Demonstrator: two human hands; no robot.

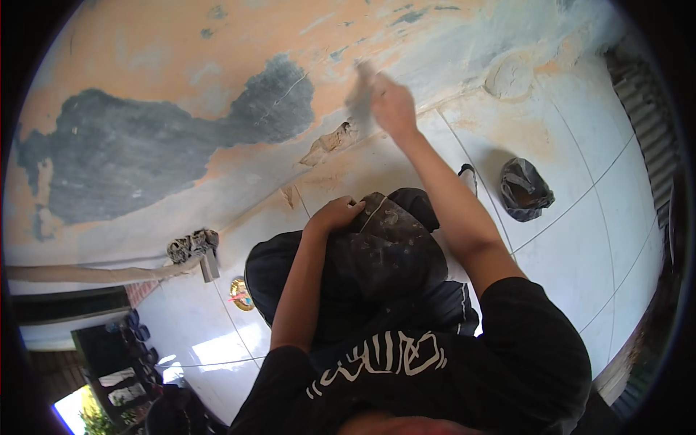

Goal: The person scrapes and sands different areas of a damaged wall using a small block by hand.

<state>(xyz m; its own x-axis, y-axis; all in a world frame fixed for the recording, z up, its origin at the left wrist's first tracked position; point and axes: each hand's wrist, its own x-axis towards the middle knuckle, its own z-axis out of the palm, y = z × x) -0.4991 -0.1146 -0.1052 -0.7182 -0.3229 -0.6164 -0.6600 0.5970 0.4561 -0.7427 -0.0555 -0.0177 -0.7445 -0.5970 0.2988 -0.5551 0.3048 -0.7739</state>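
Note:
A peeling, orange-and-grey painted wall (255, 92) rises in front of me. My right hand (392, 103) is raised at its lower part, closed around a motion-blurred tool, perhaps a scraper (361, 92); its exact kind cannot be told. Just left of that tool a broken hollow (331, 142) shows in the plaster near the floor. My left hand (340, 213) rests on my knee, at the edge of a dark, stained cloth or trouser leg (399, 239); whether it grips the fabric is unclear.
An open black plastic bag (525, 190) stands on the white tiled floor (565, 228) to the right. At the left lie a bundled patterned cloth (193, 246), a grey block (209, 266) and a round gold-coloured dish (240, 293). Corrugated sheeting (641, 125) edges the far right.

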